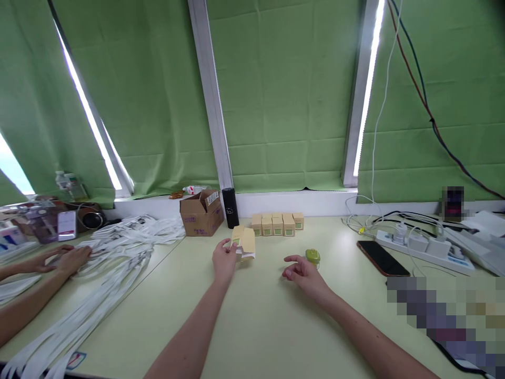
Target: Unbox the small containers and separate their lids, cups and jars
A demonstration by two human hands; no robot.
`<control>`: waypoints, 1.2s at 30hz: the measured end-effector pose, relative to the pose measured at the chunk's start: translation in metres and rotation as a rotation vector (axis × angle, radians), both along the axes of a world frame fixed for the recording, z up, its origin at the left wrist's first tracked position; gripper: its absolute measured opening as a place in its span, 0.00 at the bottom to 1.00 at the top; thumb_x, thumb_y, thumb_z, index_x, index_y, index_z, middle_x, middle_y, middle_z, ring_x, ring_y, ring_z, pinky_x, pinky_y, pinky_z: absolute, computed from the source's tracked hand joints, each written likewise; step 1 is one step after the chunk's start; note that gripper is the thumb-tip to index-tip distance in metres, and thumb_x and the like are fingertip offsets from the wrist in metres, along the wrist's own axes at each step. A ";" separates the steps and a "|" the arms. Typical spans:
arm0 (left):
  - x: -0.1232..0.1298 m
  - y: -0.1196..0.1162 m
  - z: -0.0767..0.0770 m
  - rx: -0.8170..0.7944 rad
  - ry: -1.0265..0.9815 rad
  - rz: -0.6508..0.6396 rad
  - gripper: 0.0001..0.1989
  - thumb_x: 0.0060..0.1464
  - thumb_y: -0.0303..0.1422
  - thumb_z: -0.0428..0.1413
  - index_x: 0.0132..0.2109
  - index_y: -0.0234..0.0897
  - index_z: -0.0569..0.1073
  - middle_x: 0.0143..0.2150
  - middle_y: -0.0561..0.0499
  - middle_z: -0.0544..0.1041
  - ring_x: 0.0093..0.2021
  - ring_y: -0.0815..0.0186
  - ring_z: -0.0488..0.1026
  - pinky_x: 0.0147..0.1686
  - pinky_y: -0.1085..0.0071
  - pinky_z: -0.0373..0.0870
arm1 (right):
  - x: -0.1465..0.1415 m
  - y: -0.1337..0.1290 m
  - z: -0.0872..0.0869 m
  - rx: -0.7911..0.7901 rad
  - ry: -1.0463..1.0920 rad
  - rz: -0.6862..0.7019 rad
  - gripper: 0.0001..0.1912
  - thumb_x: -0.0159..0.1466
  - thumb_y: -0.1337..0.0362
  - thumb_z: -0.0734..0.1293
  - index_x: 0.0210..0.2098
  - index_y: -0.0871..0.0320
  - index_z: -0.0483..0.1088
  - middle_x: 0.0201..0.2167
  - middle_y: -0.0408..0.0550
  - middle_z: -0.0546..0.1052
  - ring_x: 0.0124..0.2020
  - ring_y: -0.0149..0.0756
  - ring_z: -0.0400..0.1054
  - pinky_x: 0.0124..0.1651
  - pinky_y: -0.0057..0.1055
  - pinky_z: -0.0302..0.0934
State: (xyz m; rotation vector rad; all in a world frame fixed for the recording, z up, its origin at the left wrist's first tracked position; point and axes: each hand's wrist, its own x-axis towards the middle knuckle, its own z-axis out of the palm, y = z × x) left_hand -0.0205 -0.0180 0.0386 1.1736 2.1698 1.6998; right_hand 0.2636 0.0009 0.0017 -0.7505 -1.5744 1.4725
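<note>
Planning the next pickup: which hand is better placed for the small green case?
Right, probably: the right hand is close to the green case and appears empty, while the left hand holds the tan carton.

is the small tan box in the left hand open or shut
Open: the small tan box in the left hand has a pale flap sticking out at its near end.

Black phone (383, 258) beside white power strip (424, 255)
</note>
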 end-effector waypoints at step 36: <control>0.032 -0.012 -0.018 -0.318 1.064 -0.299 0.14 0.64 0.30 0.49 0.49 0.40 0.78 0.65 0.40 0.70 0.68 0.49 0.61 0.68 0.44 0.50 | 0.000 -0.005 0.005 0.074 -0.062 -0.015 0.25 0.58 0.46 0.74 0.48 0.53 0.71 0.32 0.47 0.81 0.41 0.46 0.77 0.50 0.45 0.68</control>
